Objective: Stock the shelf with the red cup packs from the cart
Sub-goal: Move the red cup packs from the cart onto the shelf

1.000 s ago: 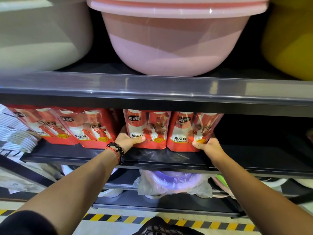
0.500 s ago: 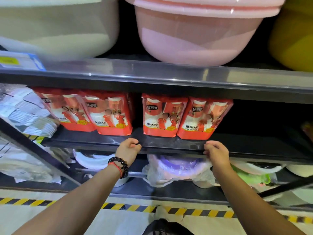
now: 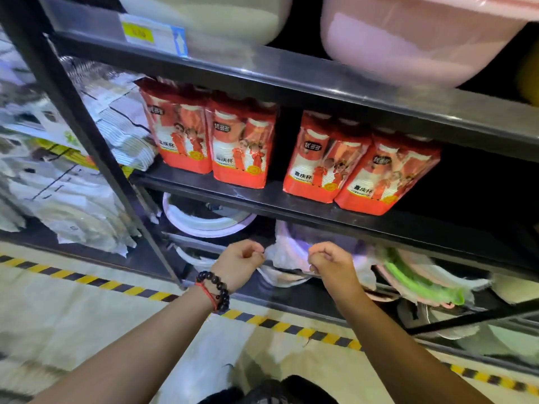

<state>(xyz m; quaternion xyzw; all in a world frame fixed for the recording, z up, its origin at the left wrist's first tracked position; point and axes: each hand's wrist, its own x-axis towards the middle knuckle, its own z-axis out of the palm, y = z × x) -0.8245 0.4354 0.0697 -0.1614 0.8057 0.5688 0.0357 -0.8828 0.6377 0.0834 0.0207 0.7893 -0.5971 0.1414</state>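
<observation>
Mid-frame shelf (image 3: 379, 225): I count four red packs (image 3: 242, 147), two left, two right, upright. Below it, my left hand (image 3: 237, 265) and right hand (image 3: 332, 265): both clenched, grasping nothing, near each other.

On the shelf (image 3: 291, 204), a dark gap (image 3: 280, 147) splits the four packs (image 3: 242, 147) into pairs — narrow. Open room lies toward the shelf's right end (image 3: 472, 193); the upper shelf (image 3: 320, 83) caps it low. The post (image 3: 87, 135) bounds the left end.
</observation>
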